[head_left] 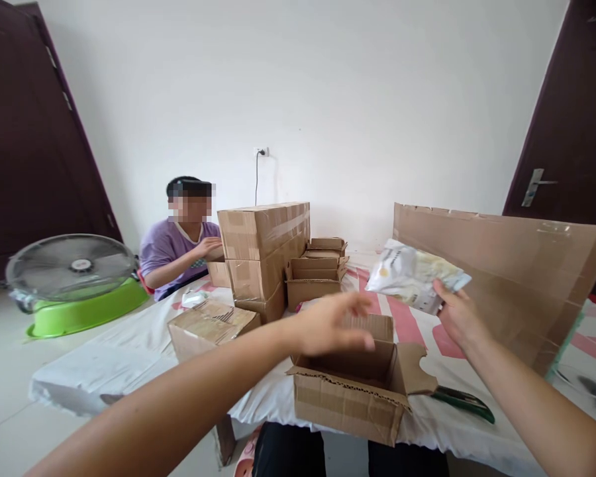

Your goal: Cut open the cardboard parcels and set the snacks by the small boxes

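Observation:
My right hand (457, 310) grips a white plastic packet (412, 271) by its right end, thumb on top, and holds it up over the table's right half. Above an open cardboard box (350, 404) hovers my left hand (335, 323), slightly blurred, its fingers apart and nothing in them. That box stands at the table's near edge with its flaps folded out; the part of its inside that shows is bare cardboard. Beside its right flap lies a green-handled utility knife (464, 403).
Taped boxes (268, 248) are stacked at centre-left, with smaller open boxes (312, 281) beside them. A closed box (213, 324) sits nearer. A tall cardboard panel (496, 278) stands on the right. Across the table a person (179, 255) handles a box. A fan (74, 265) rests on a green basin.

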{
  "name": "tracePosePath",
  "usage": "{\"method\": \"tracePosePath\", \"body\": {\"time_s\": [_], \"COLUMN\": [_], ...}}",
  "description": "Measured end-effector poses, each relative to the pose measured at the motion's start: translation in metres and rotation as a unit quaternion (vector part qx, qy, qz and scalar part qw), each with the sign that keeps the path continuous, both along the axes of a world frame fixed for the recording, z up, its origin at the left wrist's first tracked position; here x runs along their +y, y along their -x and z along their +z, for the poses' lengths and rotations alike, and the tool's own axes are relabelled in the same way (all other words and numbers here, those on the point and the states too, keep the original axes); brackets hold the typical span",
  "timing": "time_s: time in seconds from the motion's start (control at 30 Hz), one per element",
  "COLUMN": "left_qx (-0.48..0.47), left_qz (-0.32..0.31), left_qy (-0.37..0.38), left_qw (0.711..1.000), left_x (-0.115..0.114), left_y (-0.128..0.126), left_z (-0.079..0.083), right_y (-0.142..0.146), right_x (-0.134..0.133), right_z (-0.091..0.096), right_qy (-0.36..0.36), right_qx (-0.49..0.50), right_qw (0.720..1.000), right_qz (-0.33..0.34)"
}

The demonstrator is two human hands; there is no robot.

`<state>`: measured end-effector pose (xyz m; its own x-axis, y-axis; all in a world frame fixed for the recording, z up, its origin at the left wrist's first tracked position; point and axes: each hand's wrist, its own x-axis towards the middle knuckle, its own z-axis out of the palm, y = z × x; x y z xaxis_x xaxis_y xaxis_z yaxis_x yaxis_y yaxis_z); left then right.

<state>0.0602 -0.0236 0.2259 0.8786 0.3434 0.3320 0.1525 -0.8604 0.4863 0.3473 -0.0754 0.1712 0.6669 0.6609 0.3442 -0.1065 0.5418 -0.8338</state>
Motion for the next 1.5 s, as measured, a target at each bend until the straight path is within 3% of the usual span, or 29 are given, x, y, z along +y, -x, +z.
{"method": "tracePosePath", "body": {"time_s": [0.1, 0.17, 0.27, 0.47, 0.6, 0.7, 0.8, 0.87, 0.93, 1.03, 1.1, 1.27, 1.5], "left_qx": [0.231, 0.302, 0.309, 0.275, 0.228, 0.116, 0.032, 0.048, 0.107, 0.183, 0.202, 0.211, 0.215], "left_qz": [-0.022, 0.000, 0.071, 0.236, 0.297, 0.259, 0.126, 0.061, 0.082, 0.221, 0.271, 0.289, 0.297], "left_qy": [-0.175, -0.251, -0.311, -0.327, -0.349, -0.438, -0.525, -0.529, -0.493, -0.408, -0.372, -0.344, -0.340], "left_qw": [0.957, 0.920, 0.896, 0.873, 0.859, 0.853, 0.841, 0.845, 0.859, 0.867, 0.865, 0.868, 0.866], "left_x": [-0.024, -0.026, -0.007, 0.057, 0.071, 0.063, 0.052, 0.049, 0.053, 0.068, 0.081, 0.101, 0.127], "left_y": [-0.007, -0.010, -0.009, 0.010, 0.024, 0.037, 0.053, 0.060, 0.063, 0.058, 0.052, 0.040, 0.033], "left_z": [-0.034, -0.057, -0.078, -0.098, -0.122, -0.154, -0.192, -0.212, -0.225, -0.228, -0.223, -0.211, -0.215], "right_y": [-0.001, 0.004, 0.014, 0.042, 0.071, 0.089, 0.098, 0.101, 0.103, 0.108, 0.111, 0.116, 0.117], "right_x": [-0.026, -0.040, -0.054, -0.059, -0.055, -0.054, -0.054, -0.053, -0.050, -0.041, -0.034, -0.020, -0.021], "right_z": [-0.009, -0.015, -0.022, -0.039, -0.066, -0.087, -0.105, -0.114, -0.122, -0.135, -0.144, -0.165, -0.179], "right_qy": [-0.007, 0.004, 0.011, 0.023, 0.079, 0.107, 0.124, 0.135, 0.146, 0.161, 0.163, 0.178, 0.183], "right_qx": [0.037, 0.036, 0.022, 0.010, -0.005, -0.026, -0.029, -0.027, -0.032, -0.047, -0.050, -0.033, -0.002], "right_qw": [0.999, 0.999, 0.999, 0.993, 0.980, 0.967, 0.962, 0.958, 0.952, 0.947, 0.948, 0.947, 0.942], "right_qz": [0.006, 0.017, 0.037, 0.114, 0.183, 0.232, 0.243, 0.252, 0.266, 0.275, 0.270, 0.265, 0.281]}}
